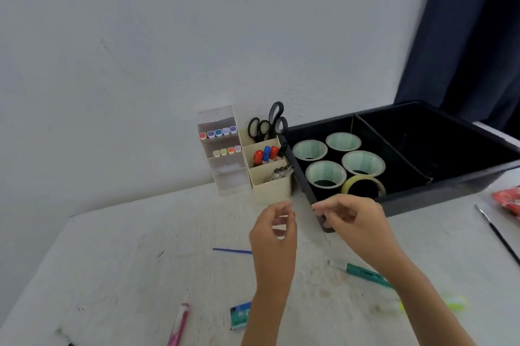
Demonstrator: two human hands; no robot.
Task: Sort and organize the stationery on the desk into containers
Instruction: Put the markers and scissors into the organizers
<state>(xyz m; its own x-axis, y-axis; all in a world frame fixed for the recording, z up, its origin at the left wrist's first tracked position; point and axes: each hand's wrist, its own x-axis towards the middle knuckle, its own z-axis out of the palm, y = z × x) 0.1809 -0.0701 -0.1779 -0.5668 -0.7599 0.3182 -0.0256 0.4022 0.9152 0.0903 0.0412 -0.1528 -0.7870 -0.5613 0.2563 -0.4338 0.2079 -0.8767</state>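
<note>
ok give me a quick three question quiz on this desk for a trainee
1. True or false: the scissors stand in the rear section of the cream organizer.
2. How many tape rolls lie in the left compartment of the black tray?
3. The teal pen lies: A) in the tray, B) on the desk by the right forearm, C) in the organizer.
Key: 1 true; 2 five, four green-lined and one yellowish; 3 B.
</note>
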